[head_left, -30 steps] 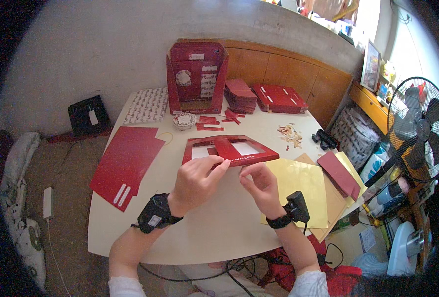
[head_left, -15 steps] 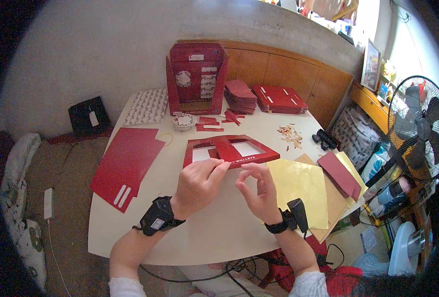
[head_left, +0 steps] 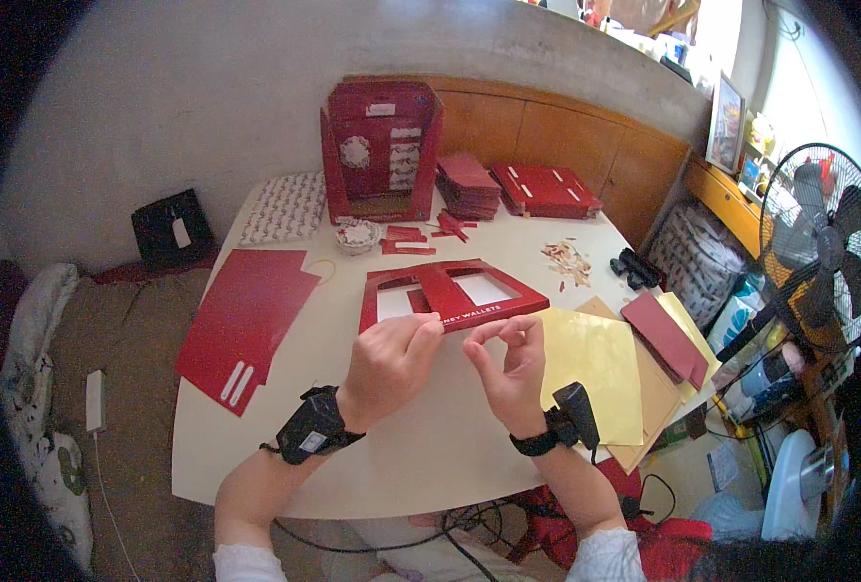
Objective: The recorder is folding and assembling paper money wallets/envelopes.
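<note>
A shallow red cardboard box (head_left: 440, 291) with two window openings lies mid-table, white showing through the openings. My left hand (head_left: 391, 364) is at its near edge, thumb and finger pinched together; I cannot make out what is between them. Close by on the right, my right hand (head_left: 510, 373) curves its fingers, with thumb and fingertip meeting. Anything in that pinch is too small to tell. The right fingers overlap the left edge of a yellow paper sheet (head_left: 593, 378). Each wrist wears a black strapped device.
Flat red card (head_left: 241, 320) lies at left. Behind stand a red display box (head_left: 331, 160), a tape roll (head_left: 357, 237), a stack of red cards (head_left: 468, 186) and stacked red boxes (head_left: 547, 189). Paper scraps (head_left: 567, 262) and dark red card pieces (head_left: 663, 335) lie right, near a fan (head_left: 823, 238).
My right thumb and fingertip have come closer together, and that hand has shifted slightly. My left hand keeps its pinch by the box. The whole view has moved a little.
</note>
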Motion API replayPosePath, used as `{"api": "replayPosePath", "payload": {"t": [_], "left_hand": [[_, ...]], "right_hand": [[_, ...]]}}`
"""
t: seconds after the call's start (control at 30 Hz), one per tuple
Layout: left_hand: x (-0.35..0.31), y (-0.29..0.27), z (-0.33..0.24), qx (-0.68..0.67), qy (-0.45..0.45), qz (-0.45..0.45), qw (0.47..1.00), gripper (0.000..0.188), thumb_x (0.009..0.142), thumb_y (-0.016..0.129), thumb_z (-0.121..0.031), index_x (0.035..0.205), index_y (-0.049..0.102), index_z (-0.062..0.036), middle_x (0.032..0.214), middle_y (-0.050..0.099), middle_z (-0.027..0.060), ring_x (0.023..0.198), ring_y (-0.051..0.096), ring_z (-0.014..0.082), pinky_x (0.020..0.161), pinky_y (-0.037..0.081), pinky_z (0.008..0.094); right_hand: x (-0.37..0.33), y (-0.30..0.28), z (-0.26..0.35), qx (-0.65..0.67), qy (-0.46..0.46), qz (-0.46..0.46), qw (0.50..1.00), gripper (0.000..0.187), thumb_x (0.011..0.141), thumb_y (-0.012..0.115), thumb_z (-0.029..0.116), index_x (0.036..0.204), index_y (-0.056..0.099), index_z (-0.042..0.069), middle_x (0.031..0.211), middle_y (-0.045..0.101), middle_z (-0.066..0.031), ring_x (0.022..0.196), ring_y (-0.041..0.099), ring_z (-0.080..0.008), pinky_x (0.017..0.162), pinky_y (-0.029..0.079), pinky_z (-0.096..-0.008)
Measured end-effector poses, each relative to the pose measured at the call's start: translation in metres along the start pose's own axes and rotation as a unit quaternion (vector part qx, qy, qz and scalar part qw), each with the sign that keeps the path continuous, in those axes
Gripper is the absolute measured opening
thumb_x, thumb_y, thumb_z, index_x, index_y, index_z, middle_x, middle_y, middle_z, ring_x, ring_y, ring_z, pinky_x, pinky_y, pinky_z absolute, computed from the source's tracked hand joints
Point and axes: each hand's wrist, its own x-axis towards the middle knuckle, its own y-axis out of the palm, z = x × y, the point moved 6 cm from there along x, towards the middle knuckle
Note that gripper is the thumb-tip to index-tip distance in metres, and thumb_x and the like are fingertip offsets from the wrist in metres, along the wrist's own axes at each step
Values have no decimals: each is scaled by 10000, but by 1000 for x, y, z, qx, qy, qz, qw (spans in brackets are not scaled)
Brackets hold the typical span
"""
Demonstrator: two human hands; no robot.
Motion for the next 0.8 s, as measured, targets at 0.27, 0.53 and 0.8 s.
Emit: {"api": "replayPosePath", "payload": {"t": [0.27,0.53,0.8], "left_hand": [[-2,3,0,-22,-3,-4,1000,132,734,570,-12,812,464,-14,702,568,115,622,604,253,547,504,320],[-2,3,-1,-33,0,-4,999,129,737,554,5,809,449,-10,704,562,120,625,602,260,548,504,335],[-1,2,-4,-24,-2,9,1000,122,731,560,0,810,468,-17,761,583,126,674,615,255,577,518,326]], "right_hand": [[0,-1,2,-24,1,-26,999,342,730,642,-38,865,347,71,792,571,-74,779,549,-134,770,411,-275],[-1,-5,-7,-12,36,-41,998,361,715,665,-26,854,347,73,767,531,-51,759,543,-129,747,413,-259],[-1,-5,-10,3,61,-42,997,362,717,671,-10,848,344,70,790,473,-30,745,537,-123,715,416,-243]]}}
